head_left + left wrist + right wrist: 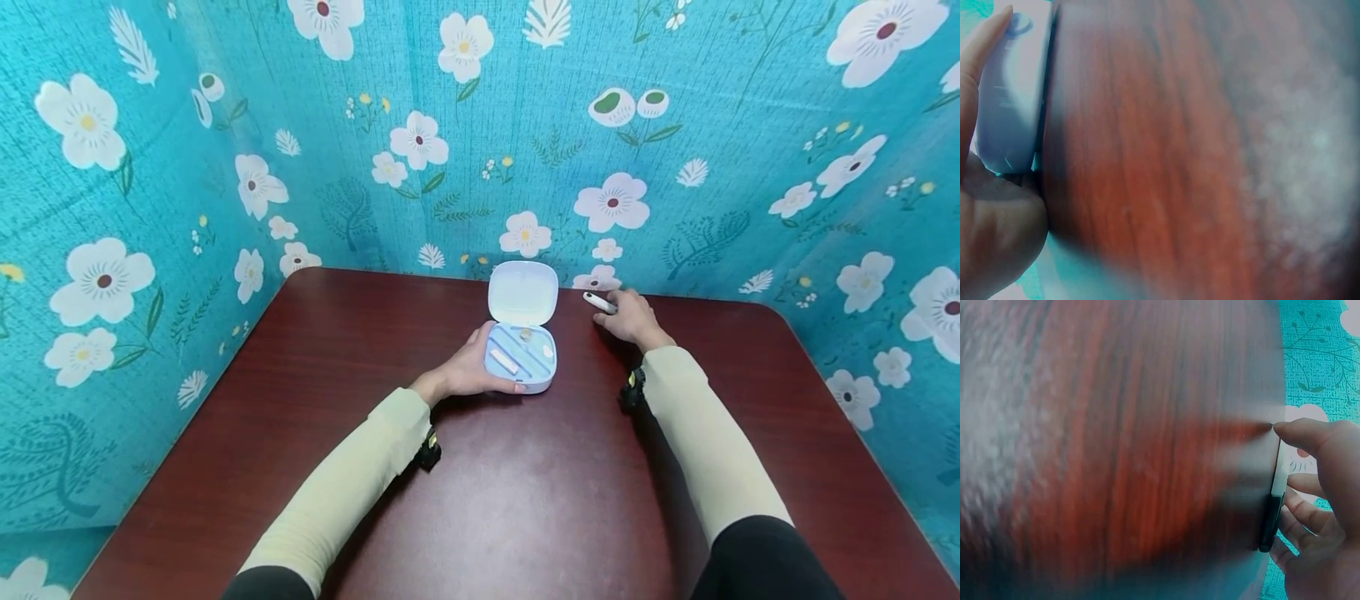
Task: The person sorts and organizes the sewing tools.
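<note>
A pale blue box [542, 386] stands on the table with its whitish lid [522, 293] raised at the back. Inside are slanting divisions, a small white strip [504, 361] and a few little pieces near the back and right. My left hand [468, 367] grips the box from its left side, thumb along the front; the left wrist view shows the box wall [1013, 106] beside that thumb. Farther right, close to the table's back edge, my right hand [633, 319] holds a slim white object [599, 302]. In the right wrist view it has a black end [1269, 525].
The dark red-brown table [360, 333] has rounded back corners and a glossy patch in front of the box. Blue flowered cloth [420, 75] hangs right behind the table and along both sides. Each wrist carries a small black camera.
</note>
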The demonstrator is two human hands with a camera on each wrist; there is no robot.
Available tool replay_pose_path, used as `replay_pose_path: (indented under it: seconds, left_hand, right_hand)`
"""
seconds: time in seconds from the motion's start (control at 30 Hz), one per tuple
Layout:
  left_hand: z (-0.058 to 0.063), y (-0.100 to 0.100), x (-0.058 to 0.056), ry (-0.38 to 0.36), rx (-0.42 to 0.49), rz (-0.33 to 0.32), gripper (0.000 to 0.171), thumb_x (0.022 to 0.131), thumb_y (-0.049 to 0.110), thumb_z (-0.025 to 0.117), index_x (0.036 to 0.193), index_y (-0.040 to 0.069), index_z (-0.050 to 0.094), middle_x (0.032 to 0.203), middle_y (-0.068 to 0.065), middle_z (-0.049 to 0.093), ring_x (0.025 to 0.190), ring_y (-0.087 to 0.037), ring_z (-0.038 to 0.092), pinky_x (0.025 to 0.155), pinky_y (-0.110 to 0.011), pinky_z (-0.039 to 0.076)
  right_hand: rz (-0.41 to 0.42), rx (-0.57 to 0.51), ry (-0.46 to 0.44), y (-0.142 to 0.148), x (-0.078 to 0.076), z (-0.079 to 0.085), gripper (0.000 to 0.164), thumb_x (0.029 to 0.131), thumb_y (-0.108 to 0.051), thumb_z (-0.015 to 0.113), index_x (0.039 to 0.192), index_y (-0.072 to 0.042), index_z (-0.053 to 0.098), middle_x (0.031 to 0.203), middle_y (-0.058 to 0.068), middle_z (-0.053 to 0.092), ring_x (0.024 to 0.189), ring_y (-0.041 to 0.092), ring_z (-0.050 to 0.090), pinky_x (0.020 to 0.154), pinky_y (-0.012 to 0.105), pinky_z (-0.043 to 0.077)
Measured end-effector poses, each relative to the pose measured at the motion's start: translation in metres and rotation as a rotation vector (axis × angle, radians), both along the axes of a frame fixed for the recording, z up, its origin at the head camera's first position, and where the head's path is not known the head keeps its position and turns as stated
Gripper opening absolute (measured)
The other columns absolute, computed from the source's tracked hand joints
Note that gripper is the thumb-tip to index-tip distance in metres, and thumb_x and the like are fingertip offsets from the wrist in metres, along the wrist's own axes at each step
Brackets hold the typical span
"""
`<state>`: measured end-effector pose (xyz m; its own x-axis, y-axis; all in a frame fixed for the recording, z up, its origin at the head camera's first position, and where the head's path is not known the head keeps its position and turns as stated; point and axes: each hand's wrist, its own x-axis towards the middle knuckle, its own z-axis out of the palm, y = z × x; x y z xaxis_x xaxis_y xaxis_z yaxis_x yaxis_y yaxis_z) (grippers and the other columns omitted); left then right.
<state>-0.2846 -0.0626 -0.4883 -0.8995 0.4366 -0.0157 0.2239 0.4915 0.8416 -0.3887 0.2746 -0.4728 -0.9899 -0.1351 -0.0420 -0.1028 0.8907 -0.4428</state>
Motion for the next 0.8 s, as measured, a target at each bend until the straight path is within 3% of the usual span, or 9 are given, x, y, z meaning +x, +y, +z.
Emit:
replay_pose_path:
  seconds: [0.2, 0.47, 0.8]
  left_hand:
    - [0.001, 0.000, -0.001, 0.007, 0.006, 0.003, 0.114, 0.066, 0.045, 0.096, 0.152, 0.018, 0.026, 0.137, -0.003, 0.042, 0.124, -0.017, 0.043, 0.105, -0.038, 0.042]
    - [0.001, 0.000, 0.002, -0.002, 0.031, -0.001, 0.114, 0.067, 0.042, 0.097, 0.153, 0.017, 0.027, 0.138, -0.002, 0.042, 0.124, -0.017, 0.043, 0.106, -0.038, 0.040]
    - [0.000, 0.001, 0.002, 0.004, 0.026, -0.003, 0.116, 0.066, 0.042, 0.097, 0.155, 0.015, 0.026, 0.140, -0.005, 0.042, 0.124, -0.019, 0.043, 0.108, -0.041, 0.039]
  right_hand:
    - [-0.049, -0.057, -0.006, -0.005, 0.000, 0.000, 0.038, 0.100, -0.023, 0.063, 0.122, 0.008, 0.059, 0.110, 0.025, 0.060, 0.096, 0.037, 0.055, 0.085, 0.051, 0.047]
    - [-0.093, -0.078, -0.049, -0.011, 0.002, 0.005, 0.030, 0.100, -0.017, 0.063, 0.119, 0.007, 0.061, 0.113, 0.026, 0.059, 0.101, 0.037, 0.056, 0.086, 0.049, 0.050]
    - [-0.041, -0.100, -0.107, -0.011, 0.005, 0.011, 0.025, 0.100, -0.016, 0.063, 0.108, 0.006, 0.070, 0.107, 0.022, 0.065, 0.094, 0.033, 0.059, 0.078, 0.043, 0.052]
